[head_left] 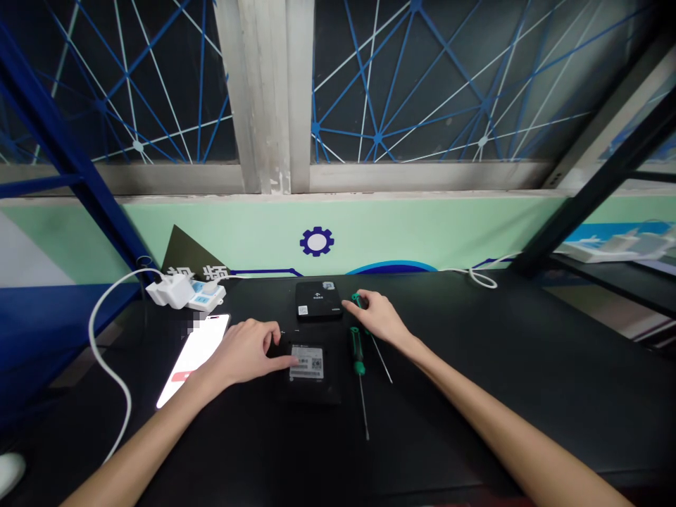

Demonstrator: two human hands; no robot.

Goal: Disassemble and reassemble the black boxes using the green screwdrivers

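Fingers of left hand (248, 348) press flat on box (309, 370) (label up); right hand (376, 315) grips screwdriver (360, 301).

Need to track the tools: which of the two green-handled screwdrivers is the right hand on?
The farther screwdriver, its handle under the right hand beside the rear black box. The nearer screwdriver lies untouched.
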